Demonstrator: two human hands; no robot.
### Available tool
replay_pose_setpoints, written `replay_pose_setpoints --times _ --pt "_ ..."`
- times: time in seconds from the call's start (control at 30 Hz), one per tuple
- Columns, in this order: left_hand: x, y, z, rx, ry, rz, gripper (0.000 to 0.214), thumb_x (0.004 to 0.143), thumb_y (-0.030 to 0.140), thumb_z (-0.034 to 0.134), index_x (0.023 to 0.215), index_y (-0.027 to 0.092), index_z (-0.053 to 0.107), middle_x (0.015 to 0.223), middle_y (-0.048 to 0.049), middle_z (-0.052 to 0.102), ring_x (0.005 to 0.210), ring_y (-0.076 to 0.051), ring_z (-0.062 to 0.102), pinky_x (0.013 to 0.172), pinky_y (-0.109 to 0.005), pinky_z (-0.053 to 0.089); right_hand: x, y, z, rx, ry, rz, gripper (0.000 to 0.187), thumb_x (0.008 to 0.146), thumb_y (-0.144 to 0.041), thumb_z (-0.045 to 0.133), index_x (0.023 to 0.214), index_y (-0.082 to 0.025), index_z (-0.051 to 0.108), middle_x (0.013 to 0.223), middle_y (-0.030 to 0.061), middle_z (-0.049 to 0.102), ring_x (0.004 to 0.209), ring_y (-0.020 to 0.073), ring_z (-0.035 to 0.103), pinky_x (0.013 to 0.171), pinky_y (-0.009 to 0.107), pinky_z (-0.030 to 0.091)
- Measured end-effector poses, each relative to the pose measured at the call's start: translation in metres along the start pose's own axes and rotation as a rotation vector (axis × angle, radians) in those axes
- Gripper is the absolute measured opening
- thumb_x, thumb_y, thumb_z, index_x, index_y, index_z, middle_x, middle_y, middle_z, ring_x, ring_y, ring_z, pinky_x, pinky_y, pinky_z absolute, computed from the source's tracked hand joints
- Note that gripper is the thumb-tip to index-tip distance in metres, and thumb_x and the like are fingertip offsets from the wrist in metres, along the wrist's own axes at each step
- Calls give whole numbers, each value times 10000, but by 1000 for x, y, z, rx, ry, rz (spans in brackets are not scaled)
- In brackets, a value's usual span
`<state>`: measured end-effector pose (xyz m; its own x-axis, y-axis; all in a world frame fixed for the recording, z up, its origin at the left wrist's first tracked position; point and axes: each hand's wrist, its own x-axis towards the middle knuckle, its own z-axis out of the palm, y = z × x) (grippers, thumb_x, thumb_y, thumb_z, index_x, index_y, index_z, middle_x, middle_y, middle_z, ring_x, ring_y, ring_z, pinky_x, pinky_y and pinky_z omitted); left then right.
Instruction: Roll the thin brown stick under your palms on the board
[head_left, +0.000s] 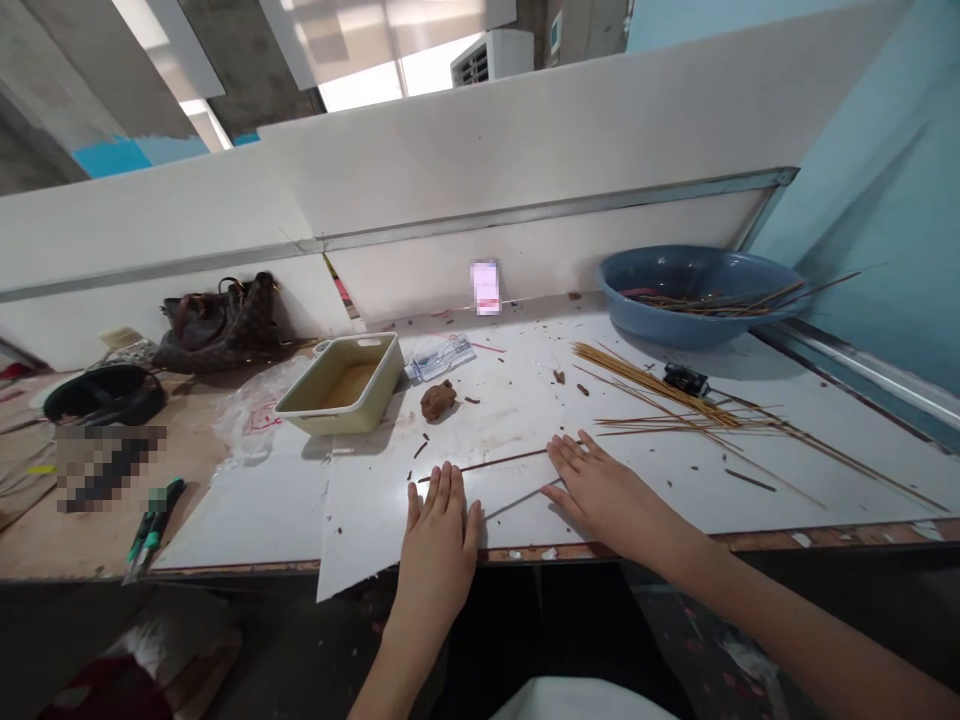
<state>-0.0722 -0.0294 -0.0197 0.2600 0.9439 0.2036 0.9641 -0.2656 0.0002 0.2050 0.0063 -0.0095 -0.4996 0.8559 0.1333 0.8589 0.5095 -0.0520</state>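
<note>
My left hand and my right hand lie flat, palms down, on a white board. A thin brown stick runs between them, its ends at the fingertips of each hand, and neither hand grips it. A lump of brown clay sits above my left hand, with small crumbs scattered around it. To the right of my right hand lies a loose bundle of thin wooden sticks.
A blue basin holding sticks stands at the back right, and a cream tray stands at the left. Nearby are a plastic packet, a dark handbag and a green-handled tool. A white wall backs the bench.
</note>
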Motion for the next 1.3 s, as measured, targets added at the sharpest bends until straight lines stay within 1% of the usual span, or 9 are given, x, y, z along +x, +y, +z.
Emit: replay_pose_setpoints --times 0.23,0.37,0.5,0.63,0.77,0.9,1.03,1.23,1.3 --pt "42 -1 -13 43 -68 -66 557 1127 313 362 1585 27 501 1656 -220 495 1596 -349 405 1318 -631 290 33 15 1 87 -57 53 874 1102 -648 266 1639 26 416 1688 276 404 1601 365 360 1333 540 281" --pt "14 3 -5 70 0 -38 572 1128 332 340 1590 34 500 1649 -219 503 1581 -347 432 1310 -631 319 9 10 13 92 24 37 837 1103 -646 307 1675 -39 387 1675 250 449 1585 369 396 1321 560 313" --pt "-11 -1 4 67 57 7 577 1131 359 326 1613 86 489 1666 -187 496 1570 -328 455 1302 -599 358 -15 5 17 66 61 2 830 1110 -646 313 1662 -34 412 1669 253 451 1570 363 427 1298 542 368" --pt "18 -5 -2 57 7 6 557 1123 327 352 1568 47 535 1631 -223 531 1568 -354 453 1299 -626 340 9 14 3 86 -41 18 853 1110 -645 287 1633 12 436 1672 276 424 1586 365 393 1318 548 320" --pt "46 -1 -10 56 -9 -67 560 1115 328 373 1550 24 550 1599 -246 562 1553 -365 476 1302 -627 330 33 21 -3 120 -71 57 858 1102 -651 293 1672 -15 373 1713 249 365 1617 358 317 1332 552 280" --pt "13 3 -6 72 24 -22 573 1119 332 340 1572 38 531 1617 -231 546 1544 -346 494 1315 -616 320 2 11 11 101 -1 49 865 1100 -669 283 1692 -41 342 1706 251 376 1598 371 365 1314 571 324" --pt "-18 -1 3 61 70 9 575 1124 370 335 1620 126 492 1655 -168 524 1568 -317 464 1307 -593 349 -27 7 21 101 36 35 836 1107 -664 298 1706 -81 330 1705 228 394 1586 358 398 1288 549 386" --pt "33 -4 -9 48 -1 -45 558 1114 333 347 1552 59 557 1596 -226 572 1538 -348 503 1305 -636 316 21 28 4 128 -56 51 849 1099 -663 315 1694 -57 349 1685 237 432 1591 360 383 1324 546 303" --pt "41 -3 -11 50 0 -74 562 1114 328 347 1548 37 554 1593 -234 572 1542 -351 498 1318 -653 274 30 28 1 127 -70 65 860 1097 -659 312 1686 -34 353 1690 249 412 1597 365 366 1328 554 287"
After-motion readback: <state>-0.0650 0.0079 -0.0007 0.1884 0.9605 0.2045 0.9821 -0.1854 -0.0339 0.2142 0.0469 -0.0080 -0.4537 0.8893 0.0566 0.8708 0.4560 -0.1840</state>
